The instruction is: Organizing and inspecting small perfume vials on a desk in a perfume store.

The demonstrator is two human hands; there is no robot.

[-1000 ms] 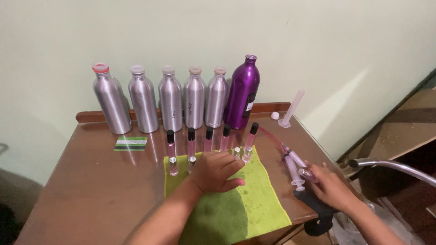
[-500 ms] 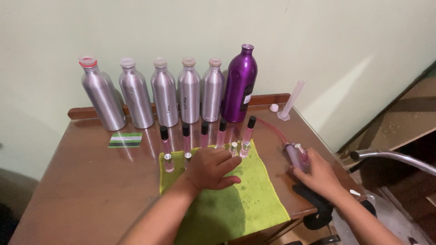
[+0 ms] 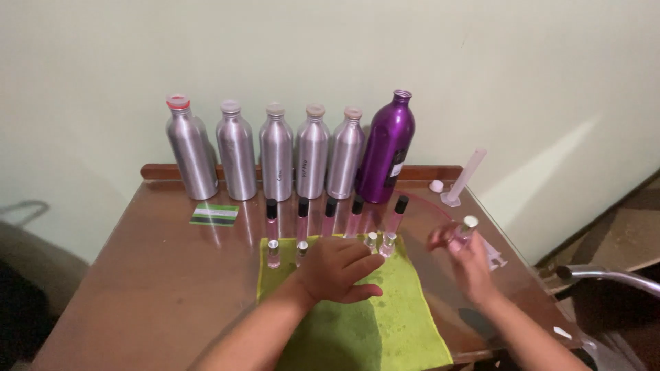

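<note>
Head camera looks down, close over table.

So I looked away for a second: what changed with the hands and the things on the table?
The right hand let go of the pink syringe at the table's right edge and rose, now holding a small vial. The left hand stayed flat on the green cloth; the bottles at the back did not move.

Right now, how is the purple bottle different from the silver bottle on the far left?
The purple bottle is glossy violet, while the far-left silver bottle is plain brushed metal. The purple bottle stands taller than the silver one. The purple bottle's mouth matches its body colour, whereas the silver bottle has a red ring at its neck. Both stand upright in the row at the back of the brown table, against the wall.
</note>
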